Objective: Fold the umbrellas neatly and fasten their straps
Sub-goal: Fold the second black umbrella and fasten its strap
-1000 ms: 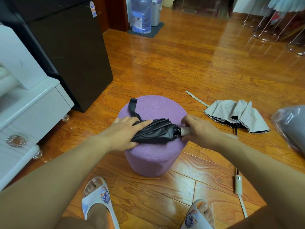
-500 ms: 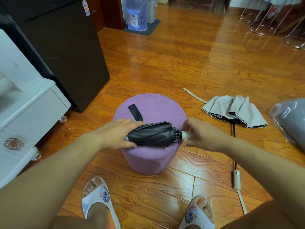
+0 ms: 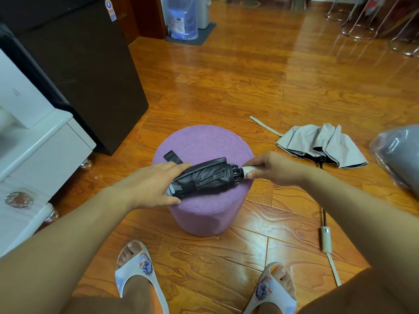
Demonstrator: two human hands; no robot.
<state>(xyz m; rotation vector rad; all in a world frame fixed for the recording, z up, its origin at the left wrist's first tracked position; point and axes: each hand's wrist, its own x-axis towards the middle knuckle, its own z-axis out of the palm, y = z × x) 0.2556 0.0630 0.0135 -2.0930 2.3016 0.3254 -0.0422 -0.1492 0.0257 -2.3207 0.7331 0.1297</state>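
Note:
A black folded umbrella [image 3: 204, 177] lies across the purple round stool [image 3: 204, 143]. My left hand [image 3: 147, 186] wraps the canopy's left end, fingers over the top and thumb beneath. My right hand [image 3: 272, 168] pinches its pale handle [image 3: 248, 172] at the right end. The black strap [image 3: 172, 157] hangs loose, pointing away behind my left hand. On the floor to the right lies a grey umbrella [image 3: 322, 146], canopy loosely gathered, shaft extended, with its beige handle [image 3: 326, 239] nearer me and its strap [image 3: 265, 125] trailing unfastened.
A dark cabinet [image 3: 86, 71] and a white unit [image 3: 34, 159] stand on the left. A clear plastic bag [image 3: 399, 155] sits at the right edge. A water bottle [image 3: 181, 17] stands at the far wall. My slippered feet [image 3: 138, 275] rest just before the stool.
The black canopy has rolled tighter under my left hand. The strap has come free and now lies flat on the stool. My right hand stays on the handle.

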